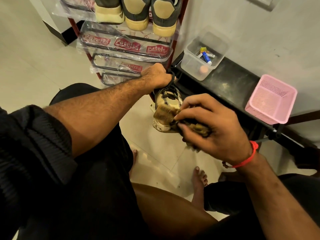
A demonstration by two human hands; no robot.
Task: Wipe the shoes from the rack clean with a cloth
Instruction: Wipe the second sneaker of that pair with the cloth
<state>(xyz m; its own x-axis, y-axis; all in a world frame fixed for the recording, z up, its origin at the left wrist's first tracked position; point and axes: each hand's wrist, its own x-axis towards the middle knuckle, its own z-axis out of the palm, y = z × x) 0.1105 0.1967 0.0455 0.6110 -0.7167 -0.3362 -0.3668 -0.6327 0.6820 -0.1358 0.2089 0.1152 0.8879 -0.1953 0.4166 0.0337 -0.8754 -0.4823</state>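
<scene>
A cream and black shoe (167, 101) hangs in mid-air over the floor, in front of the rack. My left hand (156, 76) grips its top end, fingers curled round the black laces. My right hand (213, 125) holds a crumpled brown-yellow cloth (164, 114) and presses it against the shoe's side. Part of the shoe is hidden behind the cloth and my fingers. Dark grey shoes with tan soles (136, 14) stand on an upper shelf of the red-framed rack (128, 47).
A black low shelf (230, 80) runs along the wall at right. On it stand a clear plastic box (190, 66) with small tubes and a pink mesh basket (271, 99). My bare feet (199, 184) are on the pale tiled floor below.
</scene>
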